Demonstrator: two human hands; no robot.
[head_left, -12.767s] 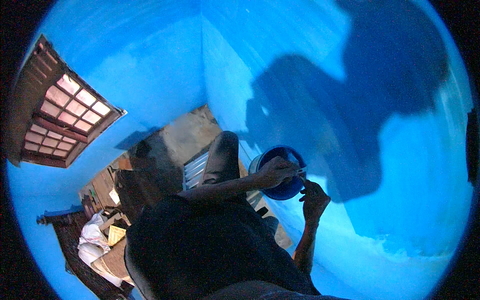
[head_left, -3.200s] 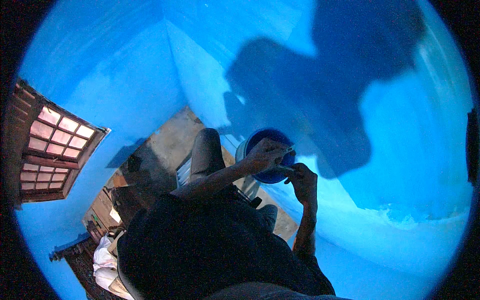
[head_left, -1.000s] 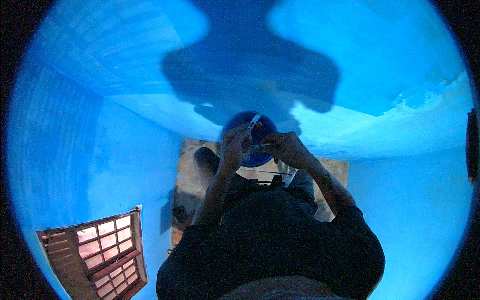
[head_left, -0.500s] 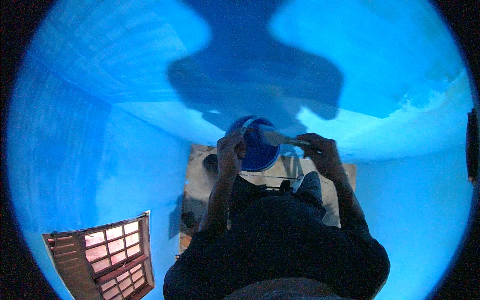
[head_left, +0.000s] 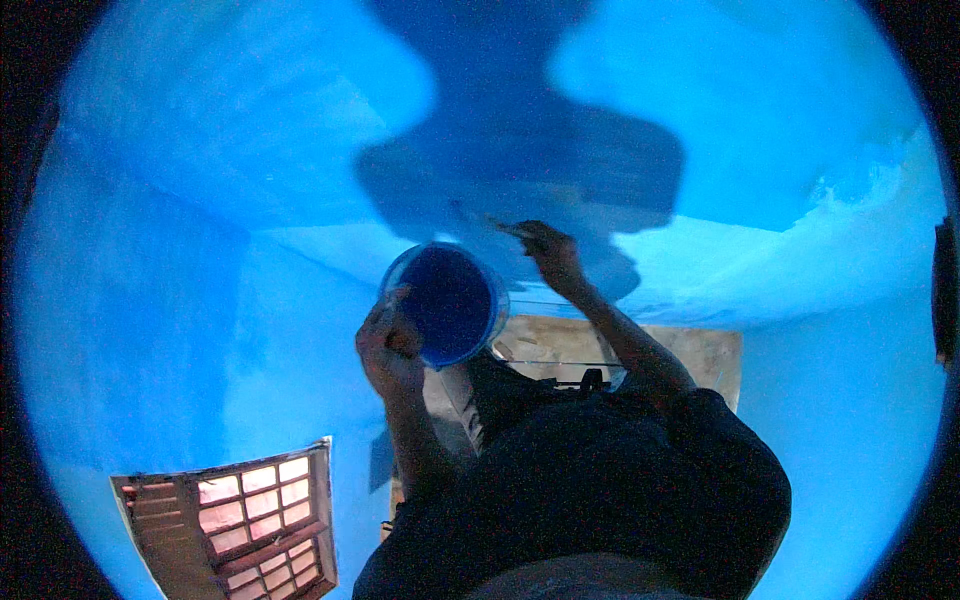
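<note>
My left hand [head_left: 392, 345] is closed on the near left side of a blue bucket [head_left: 447, 295], whose inside is deep blue, probably with paint. My right hand [head_left: 553, 250] grips the handle of a paintbrush [head_left: 508, 226] out beyond the bucket's right side. The bristles point toward the blue wall [head_left: 300, 150], into my shadow. They are dim, and I cannot tell whether they touch it. The wall shows darker strokes and paler patches.
A wooden window [head_left: 260, 500] with small panes is set in the left wall. Bare grey floor [head_left: 690, 360] lies below me, with a metal frame and black fitting [head_left: 590, 380], perhaps a ladder, near my legs.
The bucket has moved left and toward me in my left hand. My right hand has lifted the brush out of the bucket and carried it forward toward the wall. The view has shifted slightly.
</note>
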